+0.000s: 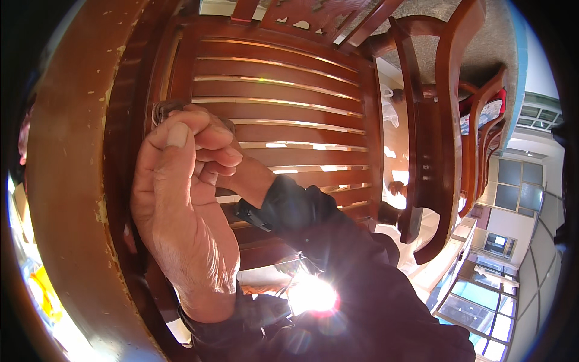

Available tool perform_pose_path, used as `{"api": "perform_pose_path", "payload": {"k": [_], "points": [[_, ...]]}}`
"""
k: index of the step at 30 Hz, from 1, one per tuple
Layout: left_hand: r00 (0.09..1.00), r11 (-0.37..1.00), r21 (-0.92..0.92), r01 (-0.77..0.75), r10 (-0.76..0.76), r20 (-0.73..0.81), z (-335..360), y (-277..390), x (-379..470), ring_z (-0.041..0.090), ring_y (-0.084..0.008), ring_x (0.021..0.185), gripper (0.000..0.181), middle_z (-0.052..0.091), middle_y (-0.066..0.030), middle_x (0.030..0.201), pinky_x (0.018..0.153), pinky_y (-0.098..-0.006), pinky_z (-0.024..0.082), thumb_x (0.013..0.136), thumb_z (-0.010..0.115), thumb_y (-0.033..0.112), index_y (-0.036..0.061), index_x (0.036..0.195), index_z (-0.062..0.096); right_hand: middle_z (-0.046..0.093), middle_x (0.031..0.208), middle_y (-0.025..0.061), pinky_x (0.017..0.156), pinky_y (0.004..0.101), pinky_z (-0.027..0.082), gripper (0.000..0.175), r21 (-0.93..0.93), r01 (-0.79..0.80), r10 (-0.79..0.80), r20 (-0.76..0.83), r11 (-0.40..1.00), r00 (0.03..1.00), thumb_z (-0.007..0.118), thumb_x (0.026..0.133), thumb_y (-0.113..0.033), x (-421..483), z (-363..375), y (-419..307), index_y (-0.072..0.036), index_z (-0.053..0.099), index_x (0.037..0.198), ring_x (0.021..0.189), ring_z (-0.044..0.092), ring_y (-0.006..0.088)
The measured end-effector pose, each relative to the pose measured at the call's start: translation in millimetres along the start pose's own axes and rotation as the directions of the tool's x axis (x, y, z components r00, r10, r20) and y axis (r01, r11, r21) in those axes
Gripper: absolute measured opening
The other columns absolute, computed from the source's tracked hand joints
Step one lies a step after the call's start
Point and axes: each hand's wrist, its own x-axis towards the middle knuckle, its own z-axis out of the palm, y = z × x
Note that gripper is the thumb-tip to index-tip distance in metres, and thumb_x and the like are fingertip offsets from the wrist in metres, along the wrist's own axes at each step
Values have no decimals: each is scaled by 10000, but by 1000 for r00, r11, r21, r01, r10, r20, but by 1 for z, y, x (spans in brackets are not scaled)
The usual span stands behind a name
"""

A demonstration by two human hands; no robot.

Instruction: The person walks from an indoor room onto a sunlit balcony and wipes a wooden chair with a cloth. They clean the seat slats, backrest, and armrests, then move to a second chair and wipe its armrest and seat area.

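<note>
In the foreground is my left hand (pixel 185 203), palm facing right, its fingers loosely curled and the thumb lying near the index finger. Whether it pinches anything is unclear. Behind it, my right hand (pixel 246 174) reaches in from the lower right and grips a bunched brown cloth (pixel 163 112) against the slatted seat of a reddish-brown wooden chair (pixel 280 108), close to its left frame rail. The left hand hides most of the right hand's fingers and part of the cloth. Dark sleeves cover both forearms, and a black band is on the right wrist.
A broad wooden edge (pixel 68 181) with chipped finish runs down the left. Curved wooden chair arms (pixel 448 135) stand at the right, with a clear plastic bag (pixel 390 106) beyond the seat. Strong sun glare (pixel 312 296) washes out the lower middle. Windows (pixel 479 307) lie at the far right.
</note>
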Motion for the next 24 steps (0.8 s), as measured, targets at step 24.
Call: {"api": "perform_pose_path", "payload": {"k": [24], "points": [[980, 991, 9, 135, -135, 144, 13, 3, -14, 682, -162, 867, 240, 754, -105, 996, 839, -313, 536, 1103, 619, 191, -7, 1195, 717, 636, 1349, 79, 987, 480, 543, 353, -284, -247, 203, -177, 927, 963, 737, 913, -167, 111, 5, 106, -191, 766, 1264, 1213, 605, 374]]}}
